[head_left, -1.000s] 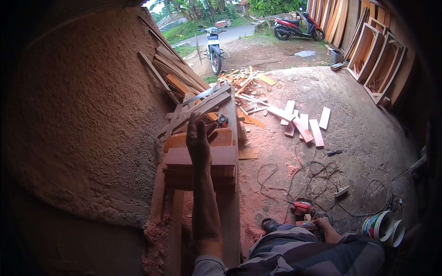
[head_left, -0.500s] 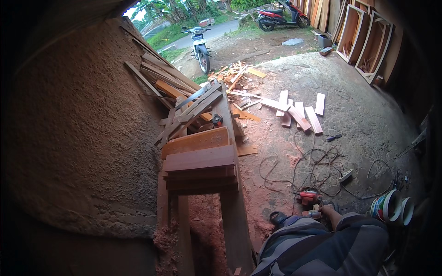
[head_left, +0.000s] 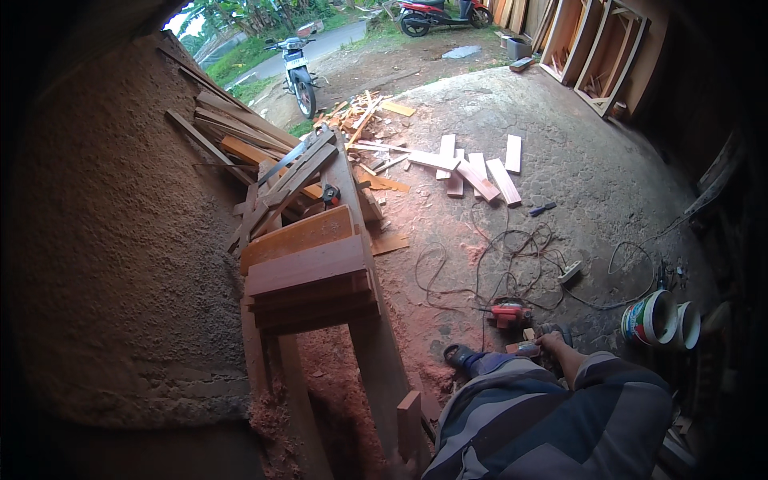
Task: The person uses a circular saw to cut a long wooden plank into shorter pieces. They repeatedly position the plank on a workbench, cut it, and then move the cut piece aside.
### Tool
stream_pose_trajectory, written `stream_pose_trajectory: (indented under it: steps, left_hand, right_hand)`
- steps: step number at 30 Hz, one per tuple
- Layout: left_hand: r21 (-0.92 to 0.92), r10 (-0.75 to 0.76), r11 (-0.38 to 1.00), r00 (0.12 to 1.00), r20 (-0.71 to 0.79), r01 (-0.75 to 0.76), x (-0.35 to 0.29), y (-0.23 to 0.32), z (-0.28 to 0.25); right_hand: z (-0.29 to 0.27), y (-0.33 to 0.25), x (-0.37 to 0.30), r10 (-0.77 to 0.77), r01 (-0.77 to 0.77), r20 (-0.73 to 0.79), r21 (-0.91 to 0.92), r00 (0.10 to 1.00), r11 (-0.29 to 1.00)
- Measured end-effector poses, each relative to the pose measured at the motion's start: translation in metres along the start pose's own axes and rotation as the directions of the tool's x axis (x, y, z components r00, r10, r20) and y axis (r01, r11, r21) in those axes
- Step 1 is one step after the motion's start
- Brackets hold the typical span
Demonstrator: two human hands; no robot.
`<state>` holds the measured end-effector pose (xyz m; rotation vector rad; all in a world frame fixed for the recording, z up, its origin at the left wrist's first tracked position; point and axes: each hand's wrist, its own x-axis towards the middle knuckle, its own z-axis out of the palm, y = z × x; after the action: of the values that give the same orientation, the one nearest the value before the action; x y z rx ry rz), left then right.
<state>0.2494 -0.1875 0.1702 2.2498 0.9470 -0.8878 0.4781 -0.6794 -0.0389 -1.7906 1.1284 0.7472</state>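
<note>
At the lower edge, my left hand shows dimly, closed round the bottom of a short reddish wooden board that stands upright beside the bench. Down at the right, my right hand is closed near my foot, against a small reddish and grey object whose kind I cannot make out. Its fingers are partly hidden. A small pale wood block lies just beyond that object. Farther on, a red power tool rests on the dusty floor.
A wooden bench on my left bears stacked boards and a tape measure. Tangled cables and a power strip lie on the floor. Cut boards lie beyond; buckets stand right. My sandalled foot is near.
The reddish board at the lower edge has risen into view with my left hand at its base. The whole scene has shifted left and slightly up. My right hand stays near the same object.
</note>
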Motion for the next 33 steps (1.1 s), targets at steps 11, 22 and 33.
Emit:
stream_pose_trajectory:
  steps: [11, 22, 33]
  left_hand:
    - [0.152, 0.731, 0.256, 0.088, -0.677, -0.955, 0.136, 0.472, -0.176]
    - [-0.982, -0.252, -0.100, 0.959, -0.129, -0.159, 0.296, 0.383, -0.153]
    - [-0.892, -0.110, -0.440, 0.992, -0.058, -0.101, 0.354, 0.343, -0.127]
  right_hand:
    - [0.004, 0.084, 0.038, -0.013, -0.039, 0.163, 0.311, 0.986, 0.950]
    - [0.006, 0.088, 0.030, -0.002, -0.158, 0.296, 0.518, 0.955, 0.840]
    - [0.007, 0.060, 0.048, 0.017, -0.107, 0.256, 0.342, 0.967, 0.934]
